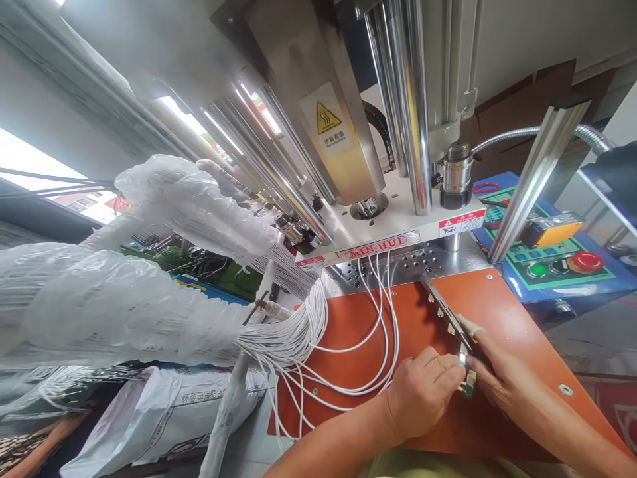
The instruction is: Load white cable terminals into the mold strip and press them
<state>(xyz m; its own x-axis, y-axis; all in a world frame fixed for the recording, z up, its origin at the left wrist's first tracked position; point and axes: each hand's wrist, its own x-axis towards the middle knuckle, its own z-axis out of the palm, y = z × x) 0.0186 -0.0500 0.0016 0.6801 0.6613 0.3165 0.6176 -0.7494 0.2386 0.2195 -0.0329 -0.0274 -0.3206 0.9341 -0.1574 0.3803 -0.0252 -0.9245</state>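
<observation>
My right hand is closed on the lower end of a narrow metal bar fixture. Several small pale connector-like pieces stick out along the fixture's left side, and its far end reaches the press bed. My left hand is closed in a pinch beside it, fingertips on a small green circuit-board piece at the fixture's near end. Whether that piece is seated in the fixture is hidden by my fingers. White cables curve from under the press plate, left of my hands, to a thick bundle.
A press with the MIN-HUI plate and steel columns rises ahead. At right sits a blue control box with a red stop button. Plastic-wrapped supports carry cables at left. The orange work board lies under my hands.
</observation>
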